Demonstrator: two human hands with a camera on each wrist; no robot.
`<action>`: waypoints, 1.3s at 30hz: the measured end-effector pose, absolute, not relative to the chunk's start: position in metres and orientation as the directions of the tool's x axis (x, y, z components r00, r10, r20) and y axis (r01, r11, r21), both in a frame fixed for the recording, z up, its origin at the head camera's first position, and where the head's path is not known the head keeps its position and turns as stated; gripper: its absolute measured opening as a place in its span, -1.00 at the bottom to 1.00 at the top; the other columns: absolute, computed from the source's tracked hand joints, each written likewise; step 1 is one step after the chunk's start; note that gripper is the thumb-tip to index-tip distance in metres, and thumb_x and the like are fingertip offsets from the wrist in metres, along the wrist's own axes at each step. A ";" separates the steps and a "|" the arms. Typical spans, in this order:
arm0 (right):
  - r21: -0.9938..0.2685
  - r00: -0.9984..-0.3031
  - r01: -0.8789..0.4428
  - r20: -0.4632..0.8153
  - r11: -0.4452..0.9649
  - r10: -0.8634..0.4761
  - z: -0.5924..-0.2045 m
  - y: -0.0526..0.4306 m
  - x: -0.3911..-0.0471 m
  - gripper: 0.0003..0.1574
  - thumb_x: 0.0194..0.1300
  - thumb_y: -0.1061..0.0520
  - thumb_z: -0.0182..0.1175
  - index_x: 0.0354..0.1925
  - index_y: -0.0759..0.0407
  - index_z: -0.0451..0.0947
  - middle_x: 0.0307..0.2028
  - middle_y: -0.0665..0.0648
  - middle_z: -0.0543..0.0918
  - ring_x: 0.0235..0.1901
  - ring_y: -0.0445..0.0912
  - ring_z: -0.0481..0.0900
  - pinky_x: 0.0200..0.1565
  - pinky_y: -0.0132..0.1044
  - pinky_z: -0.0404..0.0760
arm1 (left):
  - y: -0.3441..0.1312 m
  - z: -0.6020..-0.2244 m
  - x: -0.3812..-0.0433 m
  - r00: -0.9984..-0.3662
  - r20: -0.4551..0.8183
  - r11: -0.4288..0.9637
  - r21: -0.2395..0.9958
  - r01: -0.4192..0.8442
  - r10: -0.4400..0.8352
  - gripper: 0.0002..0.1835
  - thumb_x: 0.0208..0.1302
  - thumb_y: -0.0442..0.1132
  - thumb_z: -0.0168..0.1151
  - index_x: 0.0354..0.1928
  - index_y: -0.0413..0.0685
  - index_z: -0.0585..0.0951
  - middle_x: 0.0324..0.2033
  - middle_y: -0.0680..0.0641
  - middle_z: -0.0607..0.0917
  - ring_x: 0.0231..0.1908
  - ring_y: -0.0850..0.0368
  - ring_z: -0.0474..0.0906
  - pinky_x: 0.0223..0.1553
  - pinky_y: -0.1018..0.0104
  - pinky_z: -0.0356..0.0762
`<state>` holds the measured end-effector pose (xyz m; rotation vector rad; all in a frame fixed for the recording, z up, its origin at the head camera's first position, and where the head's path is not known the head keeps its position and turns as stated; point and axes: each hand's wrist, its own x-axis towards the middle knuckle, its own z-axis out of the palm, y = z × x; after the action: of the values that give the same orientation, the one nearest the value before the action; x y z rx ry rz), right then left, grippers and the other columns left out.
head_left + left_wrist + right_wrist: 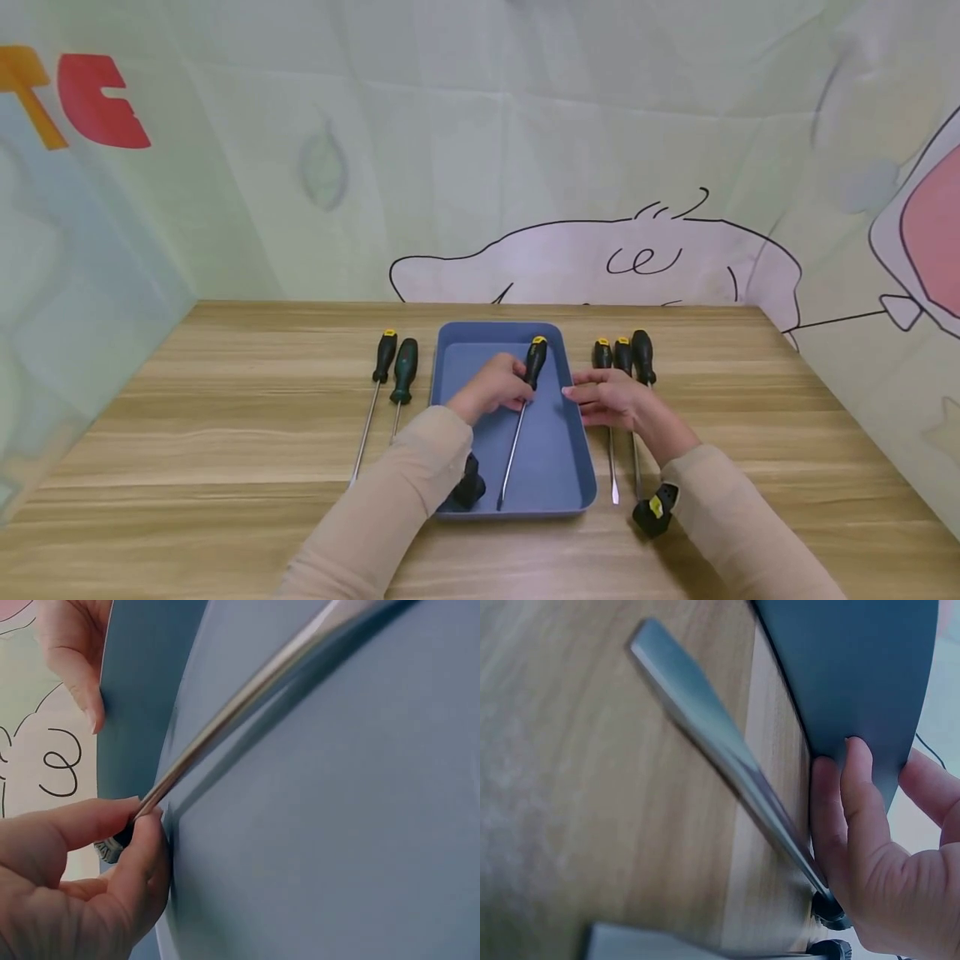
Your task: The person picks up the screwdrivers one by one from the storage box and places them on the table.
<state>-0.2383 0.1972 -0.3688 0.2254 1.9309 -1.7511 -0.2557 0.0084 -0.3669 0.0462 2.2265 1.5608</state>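
A blue tray lies on the wooden table. Inside it, a screwdriver with a black and yellow handle and a long metal shaft slants toward the near edge. My left hand pinches this screwdriver where handle meets shaft; in the left wrist view the shaft runs out from between thumb and finger. At the tray's right side, my right hand holds the wall, with fingers against the outside and the thumb at the rim. Part of the tray's left side is hidden by my left arm.
Left of the tray lie a black-handled screwdriver and a green-handled one. On the right are three more screwdrivers, partly behind my right hand. A printed cloth hangs beyond the table's far edge.
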 end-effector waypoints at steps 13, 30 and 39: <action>-0.870 -0.853 0.469 -0.491 0.152 -0.179 -0.370 0.198 -0.237 -0.33 0.28 0.23 0.16 0.27 0.40 0.16 -0.27 0.18 0.59 -0.37 -0.08 0.60 -0.24 -0.23 0.68 | 0.002 -0.389 -0.277 -0.914 -0.323 0.279 0.926 -0.252 0.245 -0.58 0.02 -0.57 0.27 -0.04 -0.41 0.40 -0.32 -0.30 0.57 -0.53 0.06 0.57 -0.36 0.25 0.67; -0.874 -0.853 0.459 -0.484 0.157 -0.198 -0.369 0.198 -0.237 -0.28 0.28 0.22 0.16 0.29 0.42 0.12 -0.21 0.21 0.56 -0.34 -0.08 0.58 -0.24 -0.25 0.67 | -0.012 -0.351 -0.255 -0.926 -0.310 0.237 0.936 -0.259 0.215 -0.57 0.13 -0.57 0.17 0.06 -0.42 0.35 -0.31 -0.22 0.54 -0.41 0.08 0.54 -0.36 0.35 0.65; -0.871 -0.849 0.464 -0.489 0.159 -0.200 -0.368 0.197 -0.238 -0.28 0.27 0.21 0.17 0.29 0.41 0.13 -0.20 0.22 0.55 -0.34 -0.07 0.57 -0.23 -0.25 0.67 | -0.018 -0.342 -0.252 -0.916 -0.328 0.215 0.935 -0.281 0.231 -0.52 0.16 -0.52 0.19 0.14 -0.38 0.34 -0.18 -0.29 0.59 -0.26 0.00 0.60 -0.26 0.31 0.65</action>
<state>-0.2380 0.1971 -0.3679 0.2502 1.9407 -1.7391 -0.2515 -0.0175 -0.3423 -0.0463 2.0973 1.7467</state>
